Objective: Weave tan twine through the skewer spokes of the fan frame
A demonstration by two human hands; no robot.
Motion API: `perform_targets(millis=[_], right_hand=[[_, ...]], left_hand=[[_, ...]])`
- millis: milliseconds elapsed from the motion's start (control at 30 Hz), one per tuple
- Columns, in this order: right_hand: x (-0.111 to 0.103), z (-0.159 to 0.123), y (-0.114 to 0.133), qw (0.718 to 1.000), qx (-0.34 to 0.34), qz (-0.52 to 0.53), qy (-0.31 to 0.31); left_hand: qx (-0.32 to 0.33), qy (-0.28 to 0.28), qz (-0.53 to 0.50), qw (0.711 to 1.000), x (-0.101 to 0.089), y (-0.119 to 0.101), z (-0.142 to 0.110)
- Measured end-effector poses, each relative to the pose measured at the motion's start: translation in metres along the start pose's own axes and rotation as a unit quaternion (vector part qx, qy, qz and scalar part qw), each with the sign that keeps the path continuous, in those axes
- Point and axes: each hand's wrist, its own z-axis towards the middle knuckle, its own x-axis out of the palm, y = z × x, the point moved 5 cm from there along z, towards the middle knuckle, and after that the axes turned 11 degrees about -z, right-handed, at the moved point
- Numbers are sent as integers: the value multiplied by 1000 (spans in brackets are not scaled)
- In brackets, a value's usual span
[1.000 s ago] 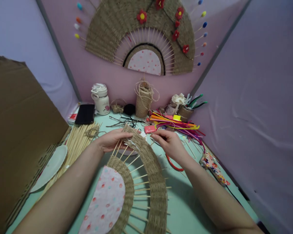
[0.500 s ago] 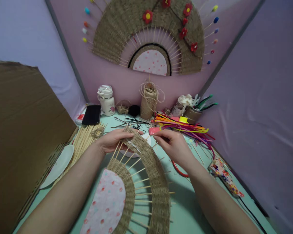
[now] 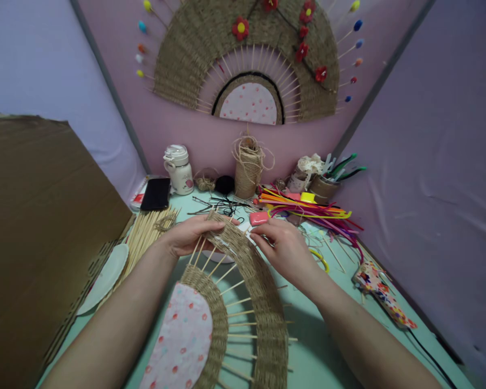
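Observation:
A half-round fan of woven twine on thin sticks [image 3: 269,302] stands tilted before me, with a flower-dotted pale centre [image 3: 182,329]. My left hand [image 3: 194,235] is closed round the fan's upper end, thumb on the front and fingers behind. At the outer edge near that end, my right hand [image 3: 281,246] is in a pinch, fingertips close to a stick tip. What it pinches is too small to make out. A yellow loop [image 3: 322,260] shows beside my right wrist, partly hidden by it.
Bamboo sticks [image 3: 148,232], a phone [image 3: 156,194] and a white bottle [image 3: 180,170] lie or stand at the left. A twine spool [image 3: 248,173] is at the back. Coloured pipe cleaners [image 3: 308,208] and a patterned glue gun [image 3: 384,294] are rightward; cardboard [image 3: 44,232] rises at left.
The red loop seen under my right hand is out of sight, and a yellow loop shows there instead. My right fingertips have come nearer the fan's edge. The left hand keeps its hold.

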Motion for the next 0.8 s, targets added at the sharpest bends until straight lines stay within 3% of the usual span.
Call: perform_targets(millis=[433,800], right_hand=[[5,0,3,1000,0,-7,26],[9,5,-3,989,59,133,33]], left_hand=[[12,-22,8,1000,6,-3,-2],[17,-33,7,999,7,-3,-2]])
